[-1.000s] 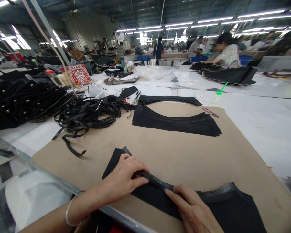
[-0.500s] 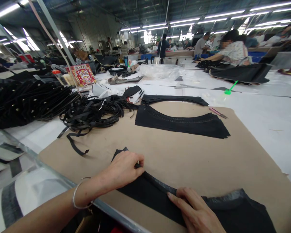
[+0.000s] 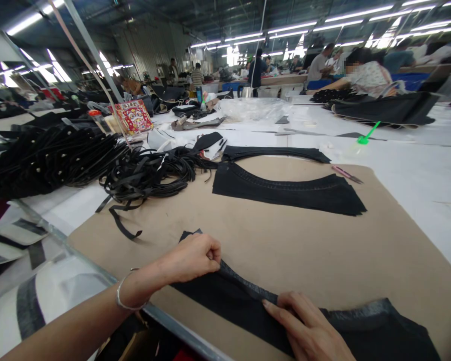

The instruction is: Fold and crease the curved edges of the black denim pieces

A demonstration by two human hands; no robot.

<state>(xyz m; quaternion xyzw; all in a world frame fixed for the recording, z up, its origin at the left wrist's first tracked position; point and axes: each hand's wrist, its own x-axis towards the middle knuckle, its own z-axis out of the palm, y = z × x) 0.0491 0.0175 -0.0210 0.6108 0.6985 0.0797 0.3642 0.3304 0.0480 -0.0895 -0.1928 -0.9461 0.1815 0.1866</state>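
Note:
A black curved fabric piece [image 3: 244, 311] lies across the near part of the brown board, a shiny strip along its concave upper edge. My left hand [image 3: 195, 256], a bracelet at its wrist, is closed with thumb and fingers pinching that edge toward the left end. Further right, my right hand [image 3: 308, 321] grips the same edge, its thumb on the cloth and its fingers bent over the strip. Beyond both hands, a stack of similar black curved pieces [image 3: 285, 193] rests on the board, and a narrower black curved stack [image 3: 278, 152] sits behind it.
The brown board [image 3: 270, 240] covers the white table. Pink-handled thread snips [image 3: 346, 174] lie at its far right. Black straps [image 3: 146, 175] are heaped at left, beside piled black pieces [image 3: 45, 155]. A green-topped bottle [image 3: 364, 139] stands behind; a co-worker [image 3: 368, 77] leans over the table.
My left hand has shifted slightly left along the edge, baring more of the shiny strip. My right hand keeps its place on the fabric. The whole view has moved a little.

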